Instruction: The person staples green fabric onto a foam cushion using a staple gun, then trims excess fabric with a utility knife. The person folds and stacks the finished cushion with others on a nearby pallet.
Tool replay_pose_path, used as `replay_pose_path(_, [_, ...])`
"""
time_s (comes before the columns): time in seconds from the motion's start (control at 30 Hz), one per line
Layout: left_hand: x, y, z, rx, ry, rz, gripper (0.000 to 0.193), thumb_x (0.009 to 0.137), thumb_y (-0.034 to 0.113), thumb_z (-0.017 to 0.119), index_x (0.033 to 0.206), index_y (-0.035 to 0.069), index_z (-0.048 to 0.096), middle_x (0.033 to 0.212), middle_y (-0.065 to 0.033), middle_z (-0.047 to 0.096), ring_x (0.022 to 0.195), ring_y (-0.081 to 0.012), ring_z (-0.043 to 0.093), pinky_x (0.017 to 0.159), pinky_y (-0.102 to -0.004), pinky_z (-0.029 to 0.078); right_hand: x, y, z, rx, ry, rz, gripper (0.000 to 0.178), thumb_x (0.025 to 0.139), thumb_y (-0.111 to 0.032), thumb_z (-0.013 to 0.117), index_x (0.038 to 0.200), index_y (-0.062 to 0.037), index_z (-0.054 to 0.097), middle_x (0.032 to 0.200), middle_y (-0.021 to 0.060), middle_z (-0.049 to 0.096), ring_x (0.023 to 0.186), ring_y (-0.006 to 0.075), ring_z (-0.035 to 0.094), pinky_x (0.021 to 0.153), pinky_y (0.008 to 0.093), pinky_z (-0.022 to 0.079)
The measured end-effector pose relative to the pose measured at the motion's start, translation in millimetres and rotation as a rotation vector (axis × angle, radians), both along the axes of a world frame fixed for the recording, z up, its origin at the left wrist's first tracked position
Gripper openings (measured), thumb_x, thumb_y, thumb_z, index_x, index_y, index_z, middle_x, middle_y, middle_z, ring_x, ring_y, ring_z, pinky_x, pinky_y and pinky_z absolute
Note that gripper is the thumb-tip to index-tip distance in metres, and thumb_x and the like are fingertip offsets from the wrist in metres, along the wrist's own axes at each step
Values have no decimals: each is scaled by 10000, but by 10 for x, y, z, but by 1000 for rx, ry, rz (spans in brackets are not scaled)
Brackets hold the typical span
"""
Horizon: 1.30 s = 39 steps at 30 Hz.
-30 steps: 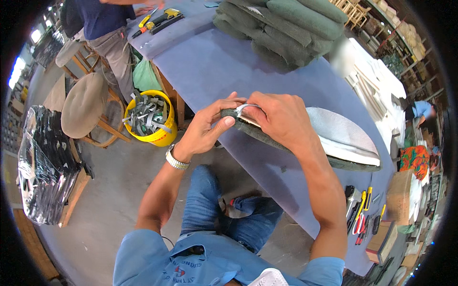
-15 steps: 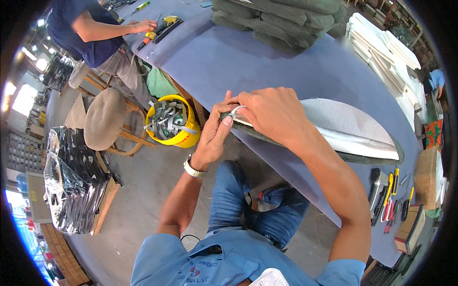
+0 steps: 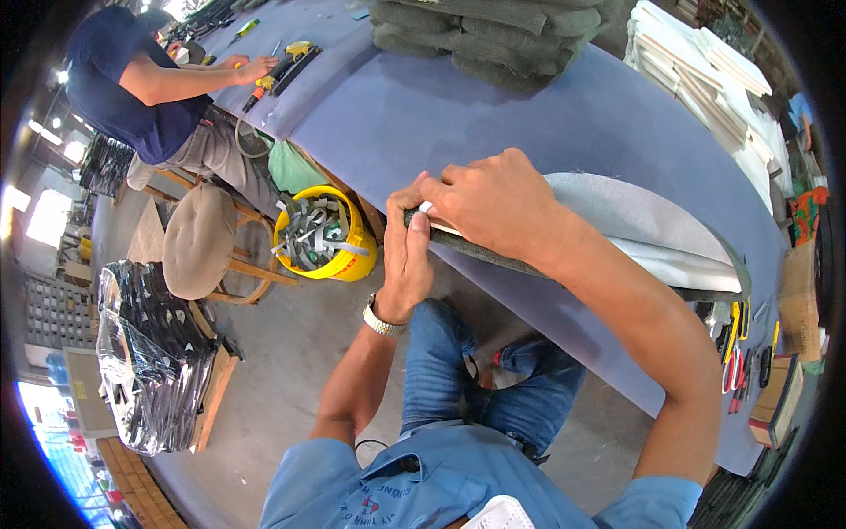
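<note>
The person sits at the edge of a desk point(image 3: 458, 115) covered in purple-grey cloth and works on a flat grey panel point(image 3: 634, 220) that lies on it, its near end jutting past the desk edge toward the lap. The panel has a curved outline, a pale grey top and a dark band along its rim.

The left hand point(image 3: 407, 251) is closed on the panel's near tip, thumb pressed on the dark rim and fingers curled over the end, where a small white patch shows. The right hand point(image 3: 495, 204) lies palm down over the same end, fingers bent and gripping the top face just beside the left hand; the two hands touch. A watch point(image 3: 382, 319) sits on the left wrist.

Below the desk edge, left of the hands, stands a yellow bucket point(image 3: 324, 234) full of grey strips, with a round stool point(image 3: 201, 240) beside it. Folded green pads point(image 3: 493, 35) are stacked at the far side of the desk, and white boards point(image 3: 705, 79) lie to the right. Hand tools point(image 3: 738, 353) rest near the desk's right end. Another person point(image 3: 141, 79) sits at the far left, a hand on a yellow tool point(image 3: 280, 63).
</note>
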<state>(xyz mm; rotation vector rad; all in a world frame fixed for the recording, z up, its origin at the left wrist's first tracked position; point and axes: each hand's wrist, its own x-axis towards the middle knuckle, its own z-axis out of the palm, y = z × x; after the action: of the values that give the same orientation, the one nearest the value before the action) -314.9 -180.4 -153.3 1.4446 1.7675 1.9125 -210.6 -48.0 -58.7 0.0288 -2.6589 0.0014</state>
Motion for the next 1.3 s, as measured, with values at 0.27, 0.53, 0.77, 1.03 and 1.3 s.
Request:
replay_pose_path(0.27, [34, -69, -204, 57, -135, 8, 309, 1072, 215, 405, 1216, -41, 502, 1257, -198, 542, 1236, -302, 532, 1080, -427, 391, -48, 6, -40, -102, -29, 2, 197, 839, -308, 710, 879, -119, 746, 736, 112, 729, 662, 315, 746, 555, 418, 566])
replay_pose_path(0.53, [21, -12, 49, -58, 77, 63, 318, 1064, 189, 427, 1254, -55, 498, 1318, -237, 568, 1265, -339, 542, 1106, -440, 395, 45, 190, 169, -249, -209, 6, 276, 848, -350, 757, 1015, -130, 778, 875, 172, 752, 862, 359, 743, 712, 463, 583])
replay_pose_path(0.77, [10, -103, -286, 80, 79, -91, 409, 1075, 236, 390, 1388, -18, 455, 1533, -246, 435, 1512, -396, 322, 1229, -508, 246, 178, 137, 113, -381, -319, 1, 261, 880, -342, 745, 1074, -168, 755, 899, 131, 759, 875, 375, 723, 750, 506, 554])
replay_pose_path(1.03, [-100, -79, -175, 48, -4, -187, 511, 1082, 310, 336, 1468, -11, 432, 1590, -231, 384, 1536, -390, 273, 1247, -507, 203, 85, 174, 191, -285, -260, -17, 222, 902, -349, 740, 953, -132, 743, 822, 79, 736, 756, 336, 687, 655, 450, 513])
replay_pose_path(1.3, [-224, 246, 154, 19, -38, -166, 449, 1102, 238, 358, 1473, 6, 459, 1542, -181, 469, 1438, -293, 435, 1191, -391, 329, -18, 420, 252, 26, 7, 125, 159, 930, -295, 667, 897, -139, 659, 864, 26, 715, 790, 281, 728, 640, 434, 562])
